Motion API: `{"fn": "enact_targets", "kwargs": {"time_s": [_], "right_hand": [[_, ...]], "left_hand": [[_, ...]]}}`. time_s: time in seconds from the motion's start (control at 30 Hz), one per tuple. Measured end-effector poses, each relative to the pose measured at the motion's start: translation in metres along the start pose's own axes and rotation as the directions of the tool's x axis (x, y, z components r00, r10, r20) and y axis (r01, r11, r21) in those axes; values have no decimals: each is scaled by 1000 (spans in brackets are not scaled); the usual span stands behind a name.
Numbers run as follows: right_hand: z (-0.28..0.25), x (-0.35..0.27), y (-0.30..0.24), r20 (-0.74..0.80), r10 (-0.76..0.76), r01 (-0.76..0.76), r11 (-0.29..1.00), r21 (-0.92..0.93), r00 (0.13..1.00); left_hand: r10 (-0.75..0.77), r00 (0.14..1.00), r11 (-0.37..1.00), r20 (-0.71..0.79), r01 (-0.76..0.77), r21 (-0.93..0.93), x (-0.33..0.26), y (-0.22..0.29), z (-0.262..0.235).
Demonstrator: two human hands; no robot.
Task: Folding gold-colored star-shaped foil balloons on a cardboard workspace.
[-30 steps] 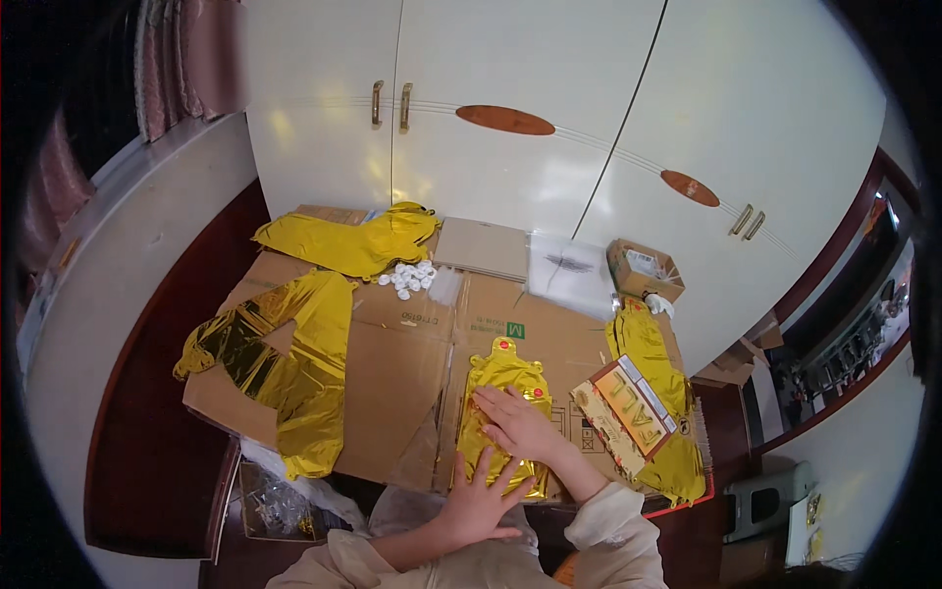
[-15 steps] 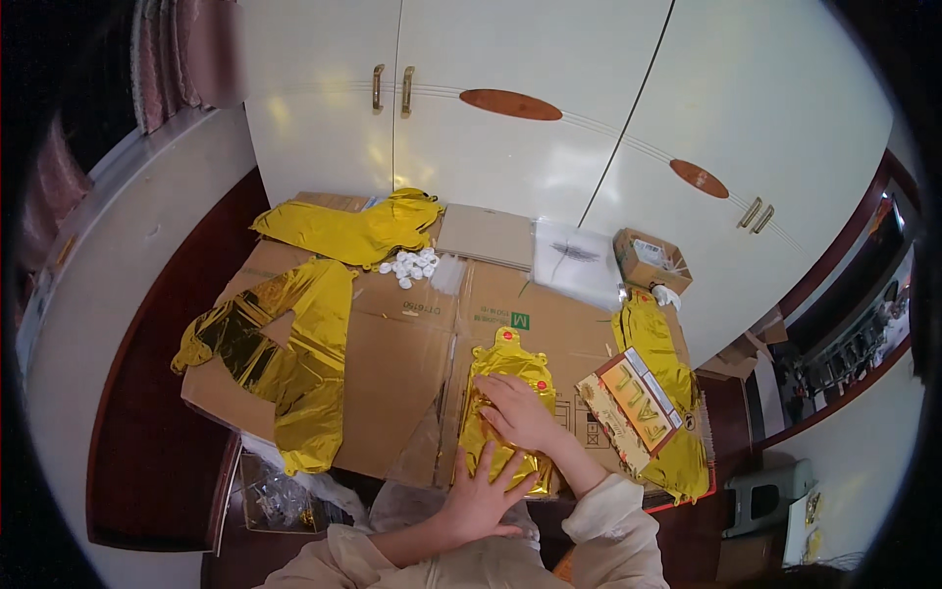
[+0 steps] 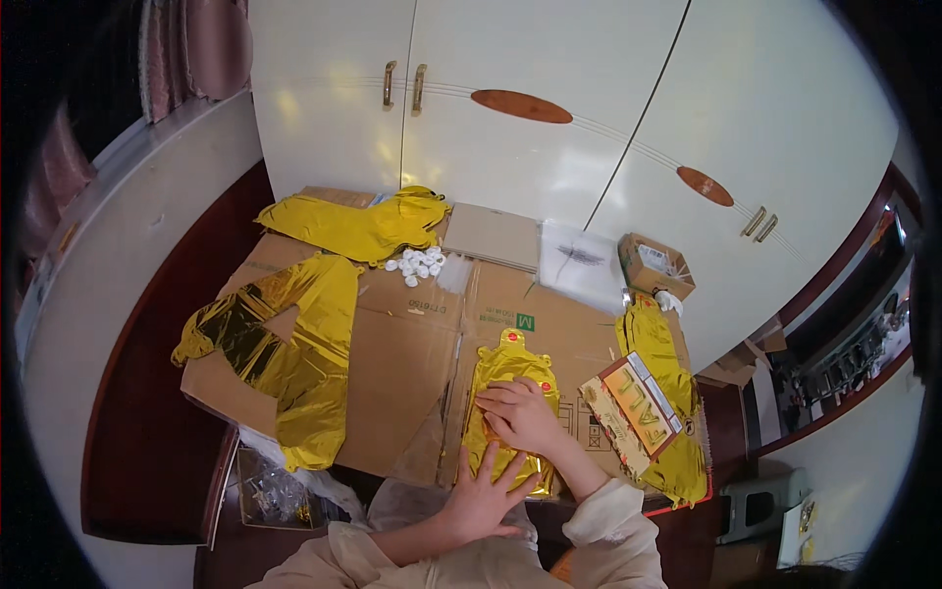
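Note:
A folded gold foil balloon (image 3: 498,365) with small red dots lies flat on the cardboard. My right hand (image 3: 522,414) rests palm down across its middle, fingers stretched out and close together. On its near end, my left hand (image 3: 481,503) presses with spread fingers. Neither hand is closed around anything. To the right is a printed card pack (image 3: 640,404), leaning over another gold foil balloon (image 3: 677,476). A flat gold balloon with a triangular opening (image 3: 319,393) lies to the left, and one more gold balloon (image 3: 339,228) lies behind it.
Flattened cardboard (image 3: 402,363) covers the table. White round pieces (image 3: 416,263) are heaped at the back, near a grey-brown board (image 3: 491,236), a clear plastic sheet (image 3: 579,263) and a small open box (image 3: 657,263). White cabinet doors (image 3: 520,49) stand behind. A box of clear bags (image 3: 280,491) sits below left.
My right hand has slid slightly toward me on the balloon, its fingers drawn closer together. My left hand has stayed nearly in place. The whole view has shifted a little.

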State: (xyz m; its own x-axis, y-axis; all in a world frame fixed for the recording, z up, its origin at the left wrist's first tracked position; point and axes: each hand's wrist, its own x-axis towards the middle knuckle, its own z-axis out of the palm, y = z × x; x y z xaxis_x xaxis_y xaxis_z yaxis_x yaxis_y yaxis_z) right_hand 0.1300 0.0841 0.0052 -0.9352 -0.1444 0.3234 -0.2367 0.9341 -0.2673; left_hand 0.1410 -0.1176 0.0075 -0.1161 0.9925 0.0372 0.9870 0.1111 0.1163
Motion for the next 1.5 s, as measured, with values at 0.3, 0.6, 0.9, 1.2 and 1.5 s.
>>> {"fn": "enact_targets", "kwargs": {"time_s": [0.3,0.6,0.9,1.2,1.5], "right_hand": [[7,5,-1,51,-16,16,1000,7,999],[6,7,-1,13,-24,24,999,-32,1000],[-11,-9,-19,220,-252,220,962,161,942],[1,6,4,275,-223,186,970,154,935],[14,32,32,239,-181,158,981,110,954]], "left_hand": [[5,1000,1000,-3,-5,-7,0,0,6],[-4,1000,1000,-6,4,-6,1,-1,0],[4,1000,1000,-19,-5,-9,-2,0,11],[-19,999,999,34,20,-35,1,0,1],[6,999,999,43,-4,-33,2,-2,1]]}}
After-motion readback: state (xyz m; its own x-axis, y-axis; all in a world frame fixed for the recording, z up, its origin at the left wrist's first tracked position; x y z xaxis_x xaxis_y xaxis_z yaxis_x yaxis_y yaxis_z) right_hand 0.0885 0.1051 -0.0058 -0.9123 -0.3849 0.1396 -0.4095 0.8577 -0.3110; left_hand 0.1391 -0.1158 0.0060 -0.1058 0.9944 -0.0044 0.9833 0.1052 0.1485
